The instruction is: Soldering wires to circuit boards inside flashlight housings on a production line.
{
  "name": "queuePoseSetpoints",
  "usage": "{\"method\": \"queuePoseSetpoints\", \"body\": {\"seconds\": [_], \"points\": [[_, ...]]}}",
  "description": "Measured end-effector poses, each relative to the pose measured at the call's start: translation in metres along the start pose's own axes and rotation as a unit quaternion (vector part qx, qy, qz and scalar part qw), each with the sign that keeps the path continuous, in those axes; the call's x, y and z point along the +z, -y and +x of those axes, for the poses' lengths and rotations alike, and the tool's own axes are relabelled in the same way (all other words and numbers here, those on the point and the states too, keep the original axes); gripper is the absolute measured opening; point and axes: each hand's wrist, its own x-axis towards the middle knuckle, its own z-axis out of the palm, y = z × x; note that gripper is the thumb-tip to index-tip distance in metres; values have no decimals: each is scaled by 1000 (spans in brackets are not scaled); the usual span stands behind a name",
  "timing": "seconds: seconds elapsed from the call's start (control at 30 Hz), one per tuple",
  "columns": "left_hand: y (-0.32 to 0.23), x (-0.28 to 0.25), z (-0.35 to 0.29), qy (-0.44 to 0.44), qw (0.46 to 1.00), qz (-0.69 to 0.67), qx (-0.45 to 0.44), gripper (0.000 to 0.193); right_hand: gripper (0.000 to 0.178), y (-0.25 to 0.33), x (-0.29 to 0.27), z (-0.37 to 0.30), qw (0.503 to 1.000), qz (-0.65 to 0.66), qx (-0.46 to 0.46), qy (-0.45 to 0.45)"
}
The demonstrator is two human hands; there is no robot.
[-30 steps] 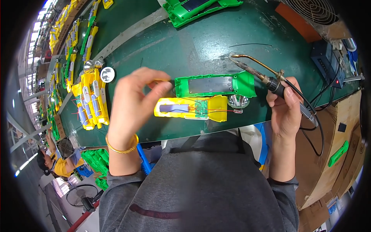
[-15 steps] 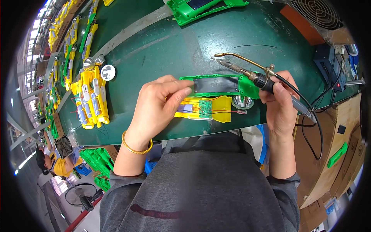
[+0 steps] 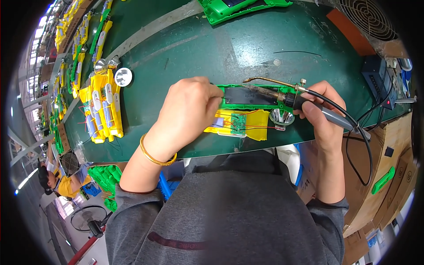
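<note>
My right hand (image 3: 326, 115) grips a soldering iron (image 3: 339, 118) with a curved brass tube clamped alongside. Its tip points left, over the dark panel (image 3: 243, 97) in a green plastic housing (image 3: 254, 107). At the housing's left end my left hand (image 3: 185, 108) is closed, with a gold bangle on its wrist; the fingertips are partly hidden. Just nearer to me lies a yellow housing (image 3: 259, 126), its left end behind my left hand. It carries a small green circuit board (image 3: 238, 123), and red wires run to a silver reflector (image 3: 282, 117) on the right.
Yellow lamp bodies (image 3: 104, 106) with wires and reflectors lie at the left. Another green housing (image 3: 216, 17) is at the far edge. A blue-black power box (image 3: 375, 73) and fan (image 3: 369, 20) stand right; cardboard (image 3: 375, 163) rises beside the bench. A person sits far left.
The soldering iron has come down and its tip now lies over the dark panel. My left hand has turned, and its fingers have curled in at the green housing's left end.
</note>
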Motion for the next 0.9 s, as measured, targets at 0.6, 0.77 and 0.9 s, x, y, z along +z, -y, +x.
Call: {"method": "queuePoseSetpoints", "body": {"seconds": [0.6,0.77,0.9], "points": [[3,-8,12,86,993,-55,-52,7,14,-1,7,11,993,-74,28,91],[1,-1,11,66,997,23,-42,8,14,-2,9,11,992,-55,52,97],[0,0,10,57,996,52,-49,9,14,0,13,12,993,-47,59,96]]}}
